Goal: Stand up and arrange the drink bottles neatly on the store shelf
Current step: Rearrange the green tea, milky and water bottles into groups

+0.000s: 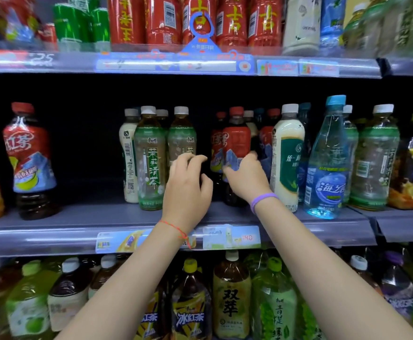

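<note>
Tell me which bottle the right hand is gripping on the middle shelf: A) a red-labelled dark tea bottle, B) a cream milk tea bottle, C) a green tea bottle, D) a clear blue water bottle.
A: the right hand curls round the red-labelled tea bottle, standing left of the cream bottle.

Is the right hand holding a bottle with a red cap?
Yes, the right hand grips the red-capped dark tea bottle standing on the middle shelf.
</note>
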The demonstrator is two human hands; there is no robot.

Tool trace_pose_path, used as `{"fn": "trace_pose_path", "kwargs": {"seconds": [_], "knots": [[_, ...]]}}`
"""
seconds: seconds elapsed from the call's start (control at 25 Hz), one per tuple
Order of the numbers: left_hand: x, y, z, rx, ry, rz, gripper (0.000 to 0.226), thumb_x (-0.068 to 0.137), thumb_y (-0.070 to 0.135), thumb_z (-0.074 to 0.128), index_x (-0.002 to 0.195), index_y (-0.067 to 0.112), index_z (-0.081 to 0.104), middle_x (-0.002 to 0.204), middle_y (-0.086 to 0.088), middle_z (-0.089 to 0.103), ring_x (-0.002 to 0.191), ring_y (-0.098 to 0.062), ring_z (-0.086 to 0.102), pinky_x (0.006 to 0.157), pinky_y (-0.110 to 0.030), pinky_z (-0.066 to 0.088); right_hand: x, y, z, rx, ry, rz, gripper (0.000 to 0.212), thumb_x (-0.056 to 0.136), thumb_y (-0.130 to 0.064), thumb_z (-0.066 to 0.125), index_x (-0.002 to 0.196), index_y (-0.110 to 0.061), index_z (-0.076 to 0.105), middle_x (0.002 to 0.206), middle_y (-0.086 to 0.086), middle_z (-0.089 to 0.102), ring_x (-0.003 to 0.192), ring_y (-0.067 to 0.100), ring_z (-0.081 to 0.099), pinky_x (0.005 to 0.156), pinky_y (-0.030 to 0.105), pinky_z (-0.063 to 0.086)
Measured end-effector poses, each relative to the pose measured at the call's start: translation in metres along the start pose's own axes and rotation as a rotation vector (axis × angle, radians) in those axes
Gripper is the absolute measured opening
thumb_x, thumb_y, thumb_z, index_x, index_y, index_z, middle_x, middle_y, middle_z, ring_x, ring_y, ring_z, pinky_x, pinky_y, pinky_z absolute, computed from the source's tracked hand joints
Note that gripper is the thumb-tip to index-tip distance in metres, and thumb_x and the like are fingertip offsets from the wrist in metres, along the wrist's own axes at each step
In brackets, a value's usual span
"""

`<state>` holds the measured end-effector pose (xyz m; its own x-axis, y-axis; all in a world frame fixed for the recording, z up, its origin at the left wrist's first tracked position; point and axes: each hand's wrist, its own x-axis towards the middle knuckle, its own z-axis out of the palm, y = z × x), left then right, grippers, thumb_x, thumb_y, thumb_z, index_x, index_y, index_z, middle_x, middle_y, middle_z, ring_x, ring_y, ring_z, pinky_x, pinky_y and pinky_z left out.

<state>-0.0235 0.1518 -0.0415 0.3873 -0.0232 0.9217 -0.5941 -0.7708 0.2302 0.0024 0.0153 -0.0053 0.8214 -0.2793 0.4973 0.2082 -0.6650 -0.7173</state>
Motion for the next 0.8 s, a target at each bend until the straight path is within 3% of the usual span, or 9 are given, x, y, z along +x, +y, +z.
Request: {"fn": "trace_pose_path", "kwargs": {"seconds": [0.12,0.2,0.28,0.48,0.68,0.8], "knots": [[-0.002,0.016,-0.002,-0.097,-0.122,-0.155,0.058,0.097,0.030,0.056,0.150,0.017,0.033,0.143,-0.003,0.047,0.121,-0.021,0.052,0.091,-0.024,0.041,-0.017,-0.003,-0.014,0.199,-0.091,-0.081,0.019,0.095,-0.030,0.045,0.087,-0.014,0.051,0.089,0.003,0.060,0.083,0.025,0.057,0.063,0.034,0.039],[-0.002,0.023,0.001,-0.075,-0.126,-0.226,0.077,0.092,0.047,0.061,0.153,0.022,0.021,0.144,0.000,0.049,0.121,-0.021,0.054,0.080,-0.027,0.042,-0.023,-0.004,-0.023,0.257,-0.051,-0.140,0.028,0.091,-0.023,0.040,0.073,-0.011,0.057,0.075,0.006,0.063,0.078,0.029,0.060,0.064,0.036,0.046],[0.002,0.027,0.003,-0.093,-0.069,-0.299,0.087,0.085,0.053,0.068,0.151,0.022,0.020,0.131,-0.001,0.059,0.106,-0.027,0.061,0.069,-0.032,0.042,-0.023,-0.003,-0.024,0.219,-0.050,-0.188,0.029,0.087,-0.018,0.041,0.079,-0.009,0.068,0.073,0.008,0.067,0.077,0.029,0.065,0.073,0.038,0.054],[0.006,0.020,-0.005,-0.016,0.069,-0.389,0.080,0.081,0.036,0.066,0.146,0.020,0.023,0.117,0.000,0.058,0.094,-0.027,0.059,0.070,-0.032,0.039,0.012,-0.001,0.003,0.116,-0.080,-0.105,0.023,0.088,-0.020,0.053,0.106,-0.008,0.061,0.106,0.011,0.066,0.094,0.031,0.064,0.083,0.040,0.055],[0.006,-0.004,-0.020,-0.006,0.152,-0.450,0.081,0.077,0.036,0.069,0.144,0.022,0.025,0.110,0.003,0.061,0.091,-0.029,0.060,0.070,-0.032,0.040,0.057,-0.025,0.052,-0.106,-0.111,0.051,0.075,0.092,-0.028,0.063,0.146,0.003,0.020,0.142,0.021,0.045,0.124,0.039,0.053,0.096,0.041,0.047],[0.006,-0.012,-0.022,-0.025,0.170,-0.433,0.078,0.080,0.043,0.071,0.142,0.024,0.028,0.110,0.005,0.063,0.093,-0.025,0.062,0.069,-0.031,0.041,0.084,-0.026,0.066,0.022,-0.060,0.161,0.069,0.092,-0.027,0.065,0.142,0.003,0.028,0.140,0.021,0.050,0.125,0.037,0.055,0.097,0.040,0.045]]}}
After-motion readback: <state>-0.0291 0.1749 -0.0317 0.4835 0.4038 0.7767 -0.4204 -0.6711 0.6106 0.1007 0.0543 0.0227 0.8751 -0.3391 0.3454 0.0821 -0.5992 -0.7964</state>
